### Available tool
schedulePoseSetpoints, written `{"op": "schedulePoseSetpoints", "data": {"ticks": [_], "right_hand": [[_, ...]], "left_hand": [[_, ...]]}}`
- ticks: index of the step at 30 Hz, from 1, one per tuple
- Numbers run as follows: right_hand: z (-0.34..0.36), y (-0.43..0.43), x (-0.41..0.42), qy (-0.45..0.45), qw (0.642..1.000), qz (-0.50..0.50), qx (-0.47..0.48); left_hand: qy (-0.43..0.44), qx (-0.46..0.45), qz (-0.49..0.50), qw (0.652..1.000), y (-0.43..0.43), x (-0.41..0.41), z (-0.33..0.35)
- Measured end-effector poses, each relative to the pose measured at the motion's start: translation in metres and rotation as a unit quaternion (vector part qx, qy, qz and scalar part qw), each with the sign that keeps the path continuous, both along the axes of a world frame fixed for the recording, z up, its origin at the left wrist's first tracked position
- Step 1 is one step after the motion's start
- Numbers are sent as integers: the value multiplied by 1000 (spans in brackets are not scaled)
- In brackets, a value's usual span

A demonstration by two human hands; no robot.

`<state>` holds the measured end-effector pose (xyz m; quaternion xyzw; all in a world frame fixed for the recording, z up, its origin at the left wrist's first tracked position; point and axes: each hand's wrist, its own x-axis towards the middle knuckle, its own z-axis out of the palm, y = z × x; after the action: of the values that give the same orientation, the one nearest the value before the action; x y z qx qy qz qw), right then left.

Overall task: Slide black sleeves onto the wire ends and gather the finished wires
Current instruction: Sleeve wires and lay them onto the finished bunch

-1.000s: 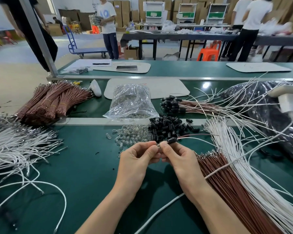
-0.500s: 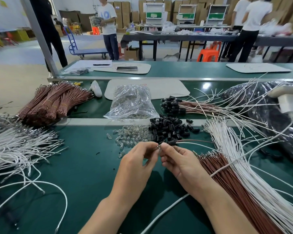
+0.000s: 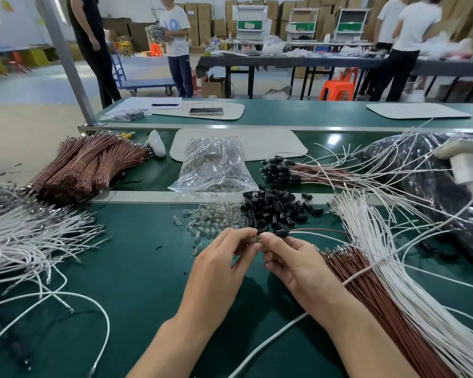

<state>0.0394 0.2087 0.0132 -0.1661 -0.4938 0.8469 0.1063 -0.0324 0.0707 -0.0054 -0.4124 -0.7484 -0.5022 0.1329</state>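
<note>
My left hand (image 3: pixel 224 257) and my right hand (image 3: pixel 290 257) meet fingertip to fingertip above the green table. Between the fingertips both pinch a small clear piece at a wire end. My right hand also holds a black sleeve (image 3: pixel 281 232), from which a white wire (image 3: pixel 320 234) and a brown wire (image 3: pixel 322 230) run right. A heap of loose black sleeves (image 3: pixel 276 207) lies just beyond the hands. Finished wires with black sleeves (image 3: pixel 281 170) lie farther back.
Clear small bulbs (image 3: pixel 216 216) lie left of the sleeves, with a clear plastic bag (image 3: pixel 213 165) behind them. Loose white wires (image 3: pixel 380 241) and brown wires (image 3: pixel 372 290) fan out at right. More white wires (image 3: pixel 25 236) spread at left, tied brown bundles (image 3: pixel 88 165) behind. People stand in the background.
Both hands have stayed joined at the fingertips. The black sleeve has shifted slightly along the wire by my right fingertips. A person in black has walked in at back left.
</note>
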Motion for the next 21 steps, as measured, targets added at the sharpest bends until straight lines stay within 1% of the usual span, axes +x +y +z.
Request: {"op": "schedulePoseSetpoints", "data": {"ticks": [5, 13, 17, 21], "right_hand": [[-1, 1, 3, 1, 1000, 14, -4], [0, -2, 1, 10, 999, 36, -11], [2, 2, 0, 14, 1000, -7, -18], [4, 9, 1, 5, 998, -56, -40]], "left_hand": [[-7, 18, -2, 1000, 0, 0, -2], [-8, 20, -6, 1000, 0, -2, -1], [0, 30, 15, 999, -2, -5, -1], [-24, 48, 29, 998, -3, -8, 0]]}}
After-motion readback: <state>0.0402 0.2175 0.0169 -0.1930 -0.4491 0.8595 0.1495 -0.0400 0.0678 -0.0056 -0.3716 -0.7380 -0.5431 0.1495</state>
